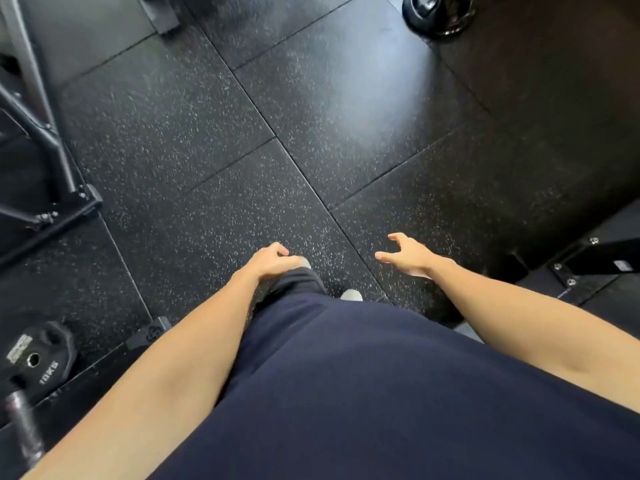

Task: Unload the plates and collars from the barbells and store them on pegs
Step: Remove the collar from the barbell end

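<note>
I look straight down at a speckled black rubber floor. My left hand (273, 259) hangs in front of my leg with loosely curled fingers and holds nothing. My right hand (407, 254) is spread over the floor, fingers apart, also holding nothing. A black plate marked 10KG (36, 358) sits at the lower left on a steel barbell sleeve (22, 427) that runs off the bottom edge. No collar shows.
A black steel rack frame (45, 133) with a bolted foot stands at the left. Another bolted black base (595, 258) is at the right edge. A round black weight (440, 12) lies at the top. My dark trousers fill the bottom middle.
</note>
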